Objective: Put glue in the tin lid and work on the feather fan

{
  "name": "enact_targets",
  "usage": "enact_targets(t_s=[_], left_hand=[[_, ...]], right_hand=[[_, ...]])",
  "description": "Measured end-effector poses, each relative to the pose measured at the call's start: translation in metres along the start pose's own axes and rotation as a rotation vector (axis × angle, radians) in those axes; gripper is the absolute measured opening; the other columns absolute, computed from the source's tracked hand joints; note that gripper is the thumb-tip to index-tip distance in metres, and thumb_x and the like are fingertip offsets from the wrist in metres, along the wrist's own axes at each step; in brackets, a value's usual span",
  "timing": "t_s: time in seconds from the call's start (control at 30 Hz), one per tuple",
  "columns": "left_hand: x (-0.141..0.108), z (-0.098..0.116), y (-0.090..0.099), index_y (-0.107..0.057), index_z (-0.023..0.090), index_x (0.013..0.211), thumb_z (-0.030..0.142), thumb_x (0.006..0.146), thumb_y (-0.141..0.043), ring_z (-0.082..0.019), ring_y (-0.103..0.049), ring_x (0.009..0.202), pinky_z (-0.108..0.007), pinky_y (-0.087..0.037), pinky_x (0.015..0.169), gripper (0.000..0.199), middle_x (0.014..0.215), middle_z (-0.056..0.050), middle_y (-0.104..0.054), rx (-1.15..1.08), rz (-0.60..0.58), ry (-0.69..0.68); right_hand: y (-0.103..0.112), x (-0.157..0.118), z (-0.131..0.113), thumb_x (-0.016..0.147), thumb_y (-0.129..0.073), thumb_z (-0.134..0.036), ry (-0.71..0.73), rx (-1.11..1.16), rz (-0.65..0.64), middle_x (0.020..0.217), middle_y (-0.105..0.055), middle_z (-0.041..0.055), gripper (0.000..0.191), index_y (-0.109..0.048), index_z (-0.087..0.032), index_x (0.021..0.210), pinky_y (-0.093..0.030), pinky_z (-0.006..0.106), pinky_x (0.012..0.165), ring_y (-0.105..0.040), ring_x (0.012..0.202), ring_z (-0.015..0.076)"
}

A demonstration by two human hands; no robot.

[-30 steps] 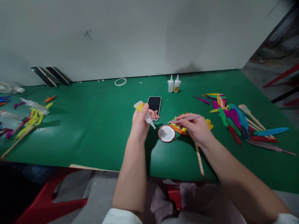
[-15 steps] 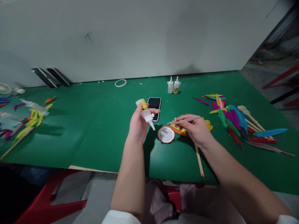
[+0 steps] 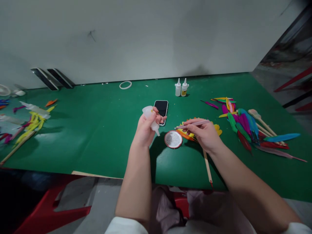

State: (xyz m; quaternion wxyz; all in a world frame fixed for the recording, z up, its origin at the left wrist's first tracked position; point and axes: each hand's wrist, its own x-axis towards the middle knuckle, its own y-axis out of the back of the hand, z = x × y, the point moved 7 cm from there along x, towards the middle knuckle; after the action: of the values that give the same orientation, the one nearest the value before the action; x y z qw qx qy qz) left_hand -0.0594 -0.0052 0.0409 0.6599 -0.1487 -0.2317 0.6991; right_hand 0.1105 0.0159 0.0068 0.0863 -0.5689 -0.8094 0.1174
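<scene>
My left hand (image 3: 144,128) is wrapped round a white squeeze glue bottle (image 3: 147,111), tilted with its nozzle pointing down and right. The nozzle tip is just left of a small round lid (image 3: 173,139) with a red rim and a pale, speckled inside. Pinched in my right hand (image 3: 206,135) is a pair of thin pinkish tweezers (image 3: 200,123), tip pointing left above the lid's far edge. Below that hand lies a yellow and orange feather fan with a wooden handle (image 3: 208,166), partly hidden by the hand. A phone (image 3: 161,106) lies behind my left hand.
Two small glue bottles (image 3: 181,88) stand near the wall. Coloured feathers (image 3: 246,128) and wooden sticks are heaped at right. More yellow feathers (image 3: 36,120) lie at far left. Two phones (image 3: 52,79) lean on the wall; a white ring (image 3: 125,85) lies nearby.
The glue bottle has turned in my left hand, so its yellow label is mostly hidden, and the fingers have closed more around it. My right hand stays almost still.
</scene>
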Motion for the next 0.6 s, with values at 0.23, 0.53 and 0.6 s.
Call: enact_targets(t_s=[0.23,0.53,0.6], left_hand=[[0.002,0.002,0.008,-0.060,0.016,0.100,0.042,0.081,-0.052,-0.013,-0.058,0.075,-0.030,-0.047,0.081,0.033,0.075,-0.002,-0.058,0.043,0.048,-0.024],[0.004,0.010,0.025,-0.055,0.021,0.087,0.030,0.063,-0.075,-0.010,-0.058,0.070,-0.020,-0.044,0.060,0.033,0.078,0.001,-0.061,0.434,0.199,-0.201],[0.005,0.009,0.024,-0.050,0.020,0.089,0.029,0.064,-0.074,-0.013,-0.061,0.075,-0.023,-0.046,0.065,0.035,0.079,-0.001,-0.064,0.447,0.205,-0.175]], right_hand=[[0.001,0.000,0.001,0.063,-0.075,-0.029,0.005,0.020,-0.004,0.067,-0.069,0.0030,0.015,-0.071,-0.018,0.072,-0.049,0.023,0.053,-0.060,0.055,0.0110],[-0.001,-0.001,-0.001,0.066,-0.074,-0.027,0.011,0.026,-0.032,0.070,-0.070,0.0027,0.011,-0.072,-0.020,0.074,-0.050,0.023,0.055,-0.062,0.059,0.0117],[-0.001,-0.001,-0.002,0.066,-0.074,-0.027,0.010,0.024,-0.032,0.069,-0.070,0.0027,0.011,-0.072,-0.020,0.074,-0.050,0.023,0.055,-0.062,0.059,0.0116]])
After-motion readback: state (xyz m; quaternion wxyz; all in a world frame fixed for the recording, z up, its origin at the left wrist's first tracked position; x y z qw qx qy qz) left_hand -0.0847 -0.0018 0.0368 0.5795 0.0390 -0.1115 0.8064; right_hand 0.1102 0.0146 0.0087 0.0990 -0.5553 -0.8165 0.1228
